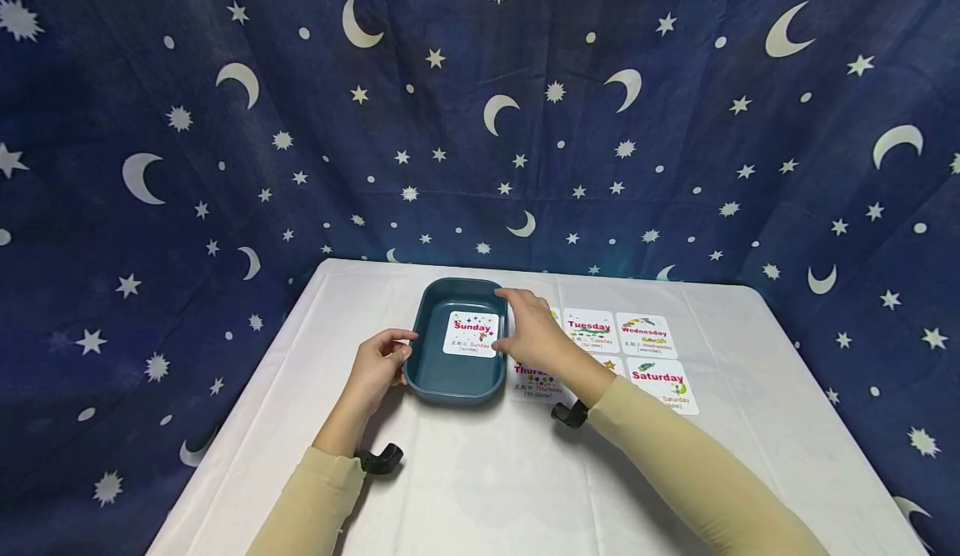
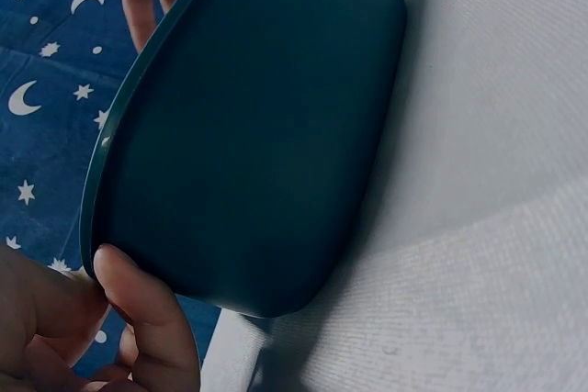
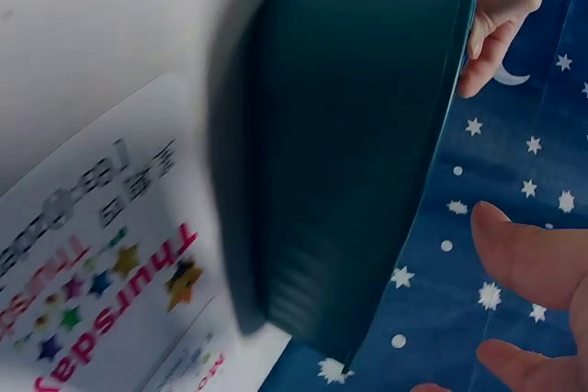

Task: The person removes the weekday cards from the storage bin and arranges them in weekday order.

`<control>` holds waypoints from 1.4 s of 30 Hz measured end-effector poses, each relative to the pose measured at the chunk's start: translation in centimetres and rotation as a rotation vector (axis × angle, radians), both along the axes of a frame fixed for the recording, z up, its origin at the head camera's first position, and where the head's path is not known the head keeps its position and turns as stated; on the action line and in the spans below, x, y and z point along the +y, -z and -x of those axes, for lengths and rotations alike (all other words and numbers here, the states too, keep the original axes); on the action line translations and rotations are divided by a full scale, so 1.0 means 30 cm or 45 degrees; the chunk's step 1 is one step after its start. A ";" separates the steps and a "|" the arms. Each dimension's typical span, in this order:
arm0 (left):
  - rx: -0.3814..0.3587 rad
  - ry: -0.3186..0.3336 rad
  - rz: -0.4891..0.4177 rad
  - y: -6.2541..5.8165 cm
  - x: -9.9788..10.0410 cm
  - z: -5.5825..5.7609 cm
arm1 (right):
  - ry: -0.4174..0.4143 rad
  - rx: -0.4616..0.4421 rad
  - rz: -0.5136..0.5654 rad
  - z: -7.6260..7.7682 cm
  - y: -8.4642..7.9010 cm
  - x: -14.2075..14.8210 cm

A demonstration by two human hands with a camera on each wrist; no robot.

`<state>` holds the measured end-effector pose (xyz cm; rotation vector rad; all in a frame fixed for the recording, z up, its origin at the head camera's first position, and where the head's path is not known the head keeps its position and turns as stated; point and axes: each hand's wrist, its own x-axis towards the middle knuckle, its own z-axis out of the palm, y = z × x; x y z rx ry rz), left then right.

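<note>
A dark teal plastic tray (image 1: 435,377) stands on the white-covered table, and a white "Sunday" card (image 1: 471,335) lies inside it, towards the right. My left hand (image 1: 375,366) pinches the tray's left rim; in the left wrist view, thumb and finger of the left hand (image 2: 147,328) meet at the edge of the tray (image 2: 257,135). Over the right rim is my right hand (image 1: 536,331), thumb and fingers spread apart. In the right wrist view, the fingers of the right hand (image 3: 542,291) are apart from the tray wall (image 3: 349,135) and hold nothing.
Several day cards lie right of the tray, among them Tuesday (image 1: 590,331), Wednesday (image 1: 647,336), Saturday (image 1: 662,384) and Thursday (image 1: 536,383). My right hand and forearm partly cover some. A dark blue curtain (image 1: 450,122) with moons and stars hangs behind the table (image 1: 480,481).
</note>
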<state>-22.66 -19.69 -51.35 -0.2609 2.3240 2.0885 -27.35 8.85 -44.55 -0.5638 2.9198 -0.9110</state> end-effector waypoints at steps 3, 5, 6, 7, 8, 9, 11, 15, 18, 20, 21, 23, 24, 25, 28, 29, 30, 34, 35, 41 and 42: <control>-0.004 -0.005 -0.007 0.002 0.001 0.002 | -0.036 0.039 -0.049 -0.009 -0.001 -0.025; -0.011 -0.006 -0.015 0.001 0.001 0.003 | -0.059 0.060 -0.089 -0.010 0.003 -0.041; -0.014 -0.007 -0.019 0.001 0.001 0.004 | -0.068 0.065 -0.107 -0.010 0.005 -0.050; -0.016 -0.011 -0.024 0.002 0.001 0.006 | -0.074 0.067 -0.126 -0.010 0.007 -0.059; -0.019 -0.013 -0.028 0.002 0.001 0.006 | -0.082 0.066 -0.139 -0.010 0.009 -0.068; -0.020 -0.014 -0.030 0.003 0.001 0.007 | -0.086 0.066 -0.150 -0.010 0.011 -0.077; -0.019 -0.013 -0.034 0.003 0.001 0.008 | -0.089 0.065 -0.162 -0.009 0.014 -0.095; -0.018 -0.010 -0.036 0.000 0.001 0.007 | -0.090 0.068 -0.196 -0.005 0.020 -0.128; -0.023 -0.011 -0.033 -0.005 0.002 0.005 | -0.094 0.068 -0.231 0.003 0.027 -0.152; -0.024 -0.013 -0.034 -0.007 0.002 0.003 | -0.101 0.071 -0.249 0.010 0.033 -0.166; -0.023 -0.015 -0.034 -0.008 0.002 0.003 | -0.104 0.070 -0.259 0.013 0.036 -0.173; -0.022 -0.017 -0.038 -0.008 0.002 0.003 | -0.108 0.067 -0.285 0.021 0.044 -0.185; -0.022 -0.015 -0.038 -0.008 0.002 0.002 | -0.110 0.062 -0.297 0.024 0.048 -0.191; -0.021 -0.012 -0.038 -0.007 0.002 0.002 | -0.113 0.058 -0.310 0.027 0.052 -0.195; -0.028 -0.007 -0.040 -0.006 0.001 0.003 | -0.129 0.043 -0.346 0.037 0.064 -0.206; -0.030 -0.006 -0.040 -0.005 0.001 0.003 | -0.138 0.040 -0.353 0.040 0.067 -0.208; -0.030 -0.006 -0.043 -0.005 0.001 0.003 | -0.146 0.043 -0.358 0.045 0.070 -0.210; -0.022 -0.006 -0.046 -0.003 0.000 0.004 | -0.180 0.053 -0.379 0.064 0.080 -0.212; -0.021 -0.005 -0.047 -0.001 -0.001 0.005 | -0.185 0.054 -0.394 0.069 0.083 -0.211; -0.024 -0.003 -0.054 0.005 -0.002 0.008 | -0.221 0.049 -0.523 0.094 0.097 -0.213; -0.022 -0.004 -0.053 0.005 -0.002 0.008 | -0.222 0.048 -0.540 0.096 0.096 -0.214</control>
